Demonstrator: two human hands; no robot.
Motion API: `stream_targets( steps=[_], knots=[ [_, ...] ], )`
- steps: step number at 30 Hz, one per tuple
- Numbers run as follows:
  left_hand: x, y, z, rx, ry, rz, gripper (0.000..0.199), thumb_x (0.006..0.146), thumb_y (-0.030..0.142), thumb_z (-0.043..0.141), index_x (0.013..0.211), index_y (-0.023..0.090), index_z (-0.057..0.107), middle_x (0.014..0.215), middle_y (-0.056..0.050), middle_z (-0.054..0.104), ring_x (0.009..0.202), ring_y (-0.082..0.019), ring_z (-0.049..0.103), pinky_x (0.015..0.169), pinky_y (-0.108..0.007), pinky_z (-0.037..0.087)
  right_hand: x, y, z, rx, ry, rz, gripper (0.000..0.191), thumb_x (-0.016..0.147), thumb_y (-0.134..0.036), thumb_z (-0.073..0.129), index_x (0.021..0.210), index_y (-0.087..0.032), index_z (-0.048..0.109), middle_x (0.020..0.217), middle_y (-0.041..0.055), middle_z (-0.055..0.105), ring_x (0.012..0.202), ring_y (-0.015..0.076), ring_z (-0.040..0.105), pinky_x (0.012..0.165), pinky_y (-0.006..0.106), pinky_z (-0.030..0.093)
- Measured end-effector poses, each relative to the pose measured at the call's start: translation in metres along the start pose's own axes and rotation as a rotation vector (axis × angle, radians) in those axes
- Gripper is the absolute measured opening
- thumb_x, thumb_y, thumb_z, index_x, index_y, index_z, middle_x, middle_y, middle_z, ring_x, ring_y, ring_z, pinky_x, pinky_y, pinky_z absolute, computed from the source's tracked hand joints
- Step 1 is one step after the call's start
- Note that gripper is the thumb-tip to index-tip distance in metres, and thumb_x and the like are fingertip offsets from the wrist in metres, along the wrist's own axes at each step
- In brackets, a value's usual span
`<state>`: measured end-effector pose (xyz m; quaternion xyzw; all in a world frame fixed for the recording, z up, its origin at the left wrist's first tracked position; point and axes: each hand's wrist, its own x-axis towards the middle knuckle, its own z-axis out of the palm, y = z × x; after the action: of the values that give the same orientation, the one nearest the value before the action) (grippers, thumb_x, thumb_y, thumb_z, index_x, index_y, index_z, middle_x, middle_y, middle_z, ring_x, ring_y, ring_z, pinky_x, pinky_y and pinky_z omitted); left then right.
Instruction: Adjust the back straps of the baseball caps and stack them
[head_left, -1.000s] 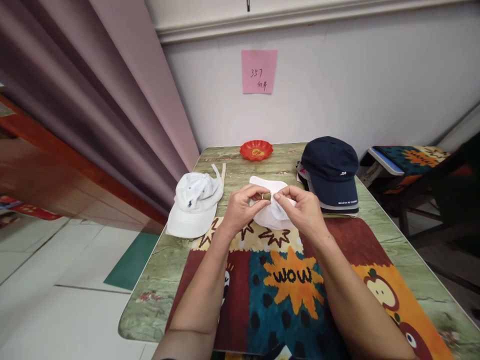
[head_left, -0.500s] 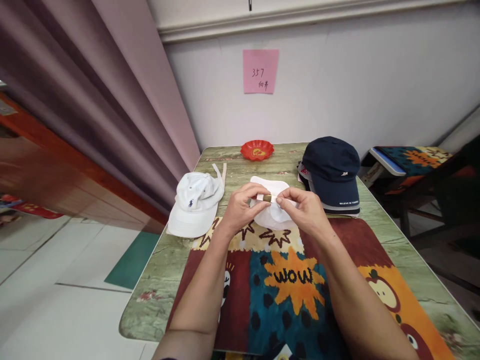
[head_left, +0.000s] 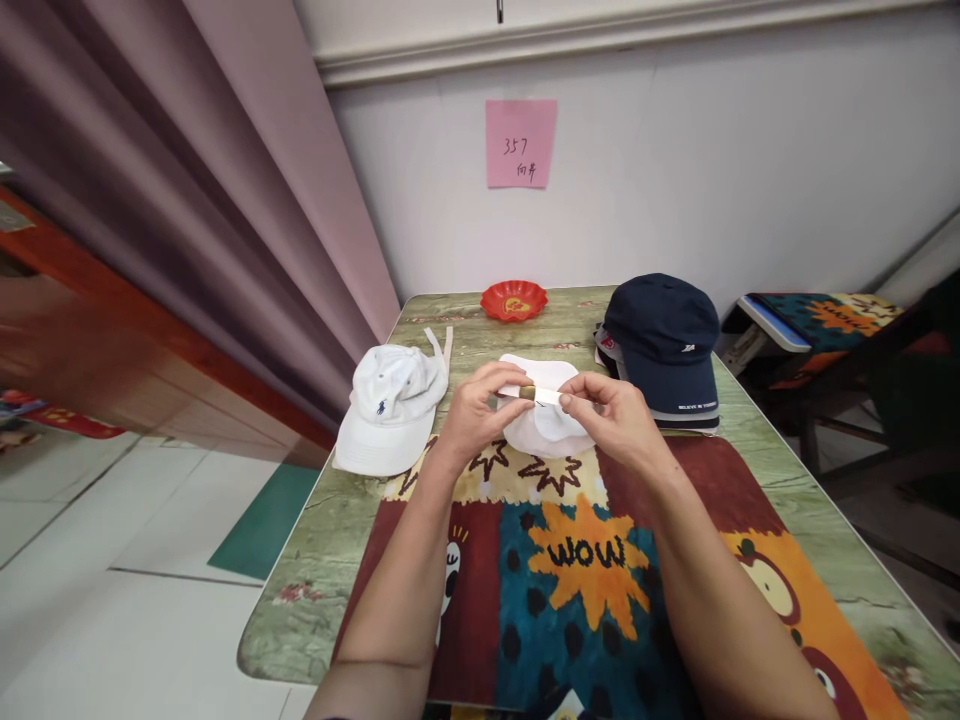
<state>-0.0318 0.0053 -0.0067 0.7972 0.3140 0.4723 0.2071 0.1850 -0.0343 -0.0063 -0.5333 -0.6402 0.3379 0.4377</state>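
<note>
Pinching a white strap (head_left: 551, 397), left hand (head_left: 482, 408) clamped beside its brass buckle (head_left: 528, 393), right hand (head_left: 613, 412) clamped farther along, white cap (head_left: 541, 434) underneath.

Red scalloped dish (head_left: 514, 302) sits near the table's (head_left: 285, 610) far edge, pink note (head_left: 521, 143) marked 357 hangs on the wall (head_left: 675, 170) behind, mauve curtain (head_left: 262, 150) drapes beside the far left corner, colorful "WOW" mat (head_left: 592, 560) spans the near edge.
</note>
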Motion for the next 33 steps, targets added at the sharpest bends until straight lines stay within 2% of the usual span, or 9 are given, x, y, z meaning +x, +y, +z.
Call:
stream_targets(
  steps=[7,9,12,16,19,21,24,28,33],
  knots=[
    [-0.001,0.004,0.003,-0.017,-0.05,-0.026,0.015,0.086,0.025,0.075,0.101,0.02,0.075,0.11,-0.01,0.073,0.104,-0.022,0.069,0.09,-0.035,0.055,0.0,0.001,0.006,-0.003,0.013,-0.017,0.02,0.086,-0.039,0.065,0.083,-0.02,0.071,0.069,-0.0007,0.065,0.06,0.0132,0.051,0.058,0.026,0.038],
    [-0.001,0.004,0.004,-0.021,-0.069,-0.044,0.015,0.087,0.025,0.075,0.102,0.021,0.075,0.111,-0.01,0.073,0.104,-0.022,0.069,0.089,-0.034,0.055,0.0,0.0,0.007,-0.007,0.01,-0.034,0.022,0.086,-0.04,0.065,0.084,-0.02,0.073,0.071,0.0002,0.068,0.062,0.0145,0.055,0.06,0.026,0.041],
    [-0.001,0.003,0.004,-0.031,-0.073,-0.065,0.016,0.086,0.024,0.075,0.101,0.02,0.075,0.111,-0.01,0.073,0.102,-0.021,0.069,0.086,-0.033,0.055,0.001,0.001,0.006,0.02,0.011,-0.068,0.029,0.09,-0.045,0.063,0.092,-0.02,0.076,0.084,0.0041,0.075,0.075,0.0188,0.065,0.068,0.028,0.046],
    [-0.002,-0.003,0.003,-0.066,-0.042,-0.104,0.016,0.083,0.024,0.077,0.099,0.02,0.075,0.109,-0.01,0.073,0.098,-0.021,0.068,0.078,-0.03,0.054,0.003,0.006,-0.007,0.09,0.106,-0.063,0.042,0.098,-0.052,0.052,0.103,-0.019,0.077,0.096,0.0084,0.077,0.09,0.0231,0.07,0.08,0.032,0.051],
    [-0.003,-0.006,0.001,-0.092,-0.046,-0.135,0.017,0.083,0.024,0.077,0.099,0.019,0.075,0.108,-0.009,0.073,0.093,-0.019,0.068,0.067,-0.026,0.051,0.004,0.009,-0.023,0.035,0.069,-0.058,0.04,0.097,-0.052,0.055,0.102,-0.02,0.078,0.102,0.0078,0.078,0.098,0.0246,0.07,0.087,0.033,0.05],
    [-0.003,-0.007,0.001,-0.1,-0.06,-0.154,0.019,0.082,0.023,0.077,0.1,0.019,0.074,0.109,-0.009,0.072,0.087,-0.017,0.066,0.06,-0.023,0.047,0.003,0.011,-0.03,-0.045,-0.034,-0.044,0.035,0.093,-0.051,0.061,0.1,-0.021,0.078,0.103,0.0057,0.078,0.096,0.0246,0.069,0.084,0.032,0.05],
    [-0.002,-0.006,-0.001,-0.082,-0.089,-0.166,0.027,0.081,0.025,0.078,0.107,0.019,0.073,0.111,-0.009,0.071,0.083,-0.016,0.064,0.058,-0.022,0.045,0.002,0.012,-0.032,-0.096,-0.14,-0.027,0.031,0.088,-0.05,0.066,0.09,-0.02,0.077,0.095,0.004,0.077,0.086,0.0234,0.067,0.074,0.03,0.049],
    [-0.002,-0.004,-0.003,-0.069,-0.155,-0.202,0.04,0.082,0.033,0.078,0.119,0.02,0.07,0.115,-0.009,0.068,0.074,-0.013,0.061,0.059,-0.023,0.047,0.003,0.012,-0.025,-0.046,-0.138,-0.022,0.033,0.086,-0.051,0.066,0.08,-0.02,0.073,0.081,0.0035,0.074,0.077,0.0221,0.065,0.065,0.029,0.048],
    [-0.003,-0.002,-0.003,-0.077,-0.201,-0.218,0.03,0.096,0.036,0.059,0.118,0.02,0.071,0.113,-0.01,0.067,0.094,-0.019,0.066,0.072,-0.028,0.055,0.004,0.013,-0.02,-0.021,-0.122,-0.014,0.033,0.085,-0.052,0.066,0.078,-0.02,0.07,0.073,0.0021,0.069,0.07,0.0199,0.061,0.06,0.028,0.046]
  ],
)
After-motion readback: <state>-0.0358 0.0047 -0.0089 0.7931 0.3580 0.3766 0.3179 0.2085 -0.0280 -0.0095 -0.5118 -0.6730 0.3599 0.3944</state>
